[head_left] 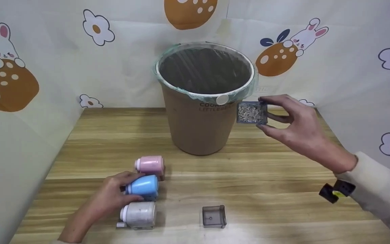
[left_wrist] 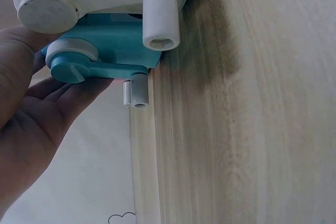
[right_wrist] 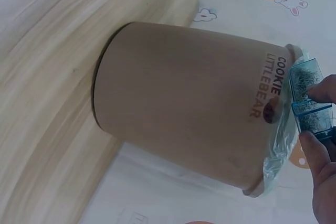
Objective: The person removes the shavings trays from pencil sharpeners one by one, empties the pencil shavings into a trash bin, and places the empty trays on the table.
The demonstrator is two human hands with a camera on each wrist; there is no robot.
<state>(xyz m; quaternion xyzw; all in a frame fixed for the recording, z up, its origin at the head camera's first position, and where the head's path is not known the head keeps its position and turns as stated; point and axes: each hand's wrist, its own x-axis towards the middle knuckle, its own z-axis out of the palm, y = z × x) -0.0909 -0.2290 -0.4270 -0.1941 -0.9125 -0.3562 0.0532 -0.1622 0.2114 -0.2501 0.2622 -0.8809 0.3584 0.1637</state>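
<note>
My left hand [head_left: 112, 193] grips the blue crank pencil sharpener [head_left: 143, 185] between thumb and fingers; its crank arm shows in the left wrist view. Beside it lie a pink sharpener [head_left: 151, 165] on the far side and a white sharpener [head_left: 140, 215] on the near side. With thumb and fingers my right hand [head_left: 300, 125] pinches a see-through bluish shavings drawer [head_left: 252, 113], raised by the bin's front right rim. Grey pencil shavings fill much of it. A smoky clear drawer [head_left: 214, 217] stands on the table, right of the sharpeners.
A tall brown bin [head_left: 200, 128] with a green plastic liner [head_left: 181, 90] over its rim stands at the back of the wooden table [head_left: 269, 189]. Pale printed sheets [head_left: 59, 51] enclose the back and sides.
</note>
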